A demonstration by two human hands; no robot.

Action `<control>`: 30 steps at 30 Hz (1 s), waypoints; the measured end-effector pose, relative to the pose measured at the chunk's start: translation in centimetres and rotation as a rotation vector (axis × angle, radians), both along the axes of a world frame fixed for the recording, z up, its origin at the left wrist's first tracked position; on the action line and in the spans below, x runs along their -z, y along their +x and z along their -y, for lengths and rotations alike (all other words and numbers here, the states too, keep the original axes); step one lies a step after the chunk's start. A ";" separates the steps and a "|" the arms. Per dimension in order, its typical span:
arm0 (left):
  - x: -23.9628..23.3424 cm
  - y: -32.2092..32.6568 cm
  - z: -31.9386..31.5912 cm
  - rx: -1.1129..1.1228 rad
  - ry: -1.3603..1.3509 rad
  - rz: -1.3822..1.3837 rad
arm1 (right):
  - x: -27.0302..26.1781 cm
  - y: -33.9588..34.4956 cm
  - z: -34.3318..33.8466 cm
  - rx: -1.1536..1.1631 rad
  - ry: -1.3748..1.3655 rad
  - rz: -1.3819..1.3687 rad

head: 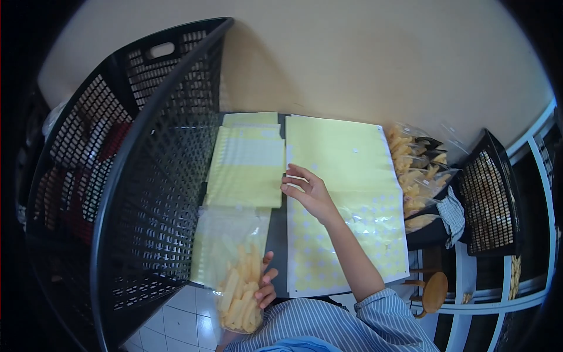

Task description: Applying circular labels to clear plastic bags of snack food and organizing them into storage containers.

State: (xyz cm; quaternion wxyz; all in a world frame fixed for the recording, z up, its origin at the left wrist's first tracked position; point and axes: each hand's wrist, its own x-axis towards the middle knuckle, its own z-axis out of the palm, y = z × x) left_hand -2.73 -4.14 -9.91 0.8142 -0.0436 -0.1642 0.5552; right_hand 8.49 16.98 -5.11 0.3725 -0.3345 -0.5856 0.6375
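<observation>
My left hand (pixel 266 285) holds a clear plastic bag (pixel 237 290) from its right side, near the table's front edge. Pale yellow stick-shaped snacks fill the lower part of the bag, and its upper part is slack and see-through. Above the gap between two groups of yellow sheets is my right hand (pixel 313 193), fingers apart, with nothing visible in them. Beneath and beside that forearm lies a large yellow backing sheet (pixel 343 154) with rows of pale round stickers on its lower half. Smaller yellow sheets (pixel 246 185) overlap on the left.
A tall black slatted plastic basket (pixel 149 176) stands close on the left. Several filled snack bags (pixel 411 176) are at the right, beside a checked cloth (pixel 451 215) and another dark basket (pixel 488 198). A wooden stool (pixel 434 292) stands lower right. A wall (pixel 352 61) rises behind the table.
</observation>
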 end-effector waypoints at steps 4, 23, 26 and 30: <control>1.6 0.3 -0.2 -0.014 0.021 0.051 | -0.5 6.8 -1.5 0.469 0.524 0.522; 1.6 1.6 -0.6 -0.078 -0.135 0.053 | 0.9 22.0 -3.1 0.719 0.413 1.209; 1.7 1.8 -0.8 -0.057 -0.119 0.085 | 1.4 23.7 -4.3 0.747 0.548 0.854; 1.4 1.8 -0.6 -0.057 -0.080 0.173 | -1.1 23.6 -4.6 0.535 0.241 0.492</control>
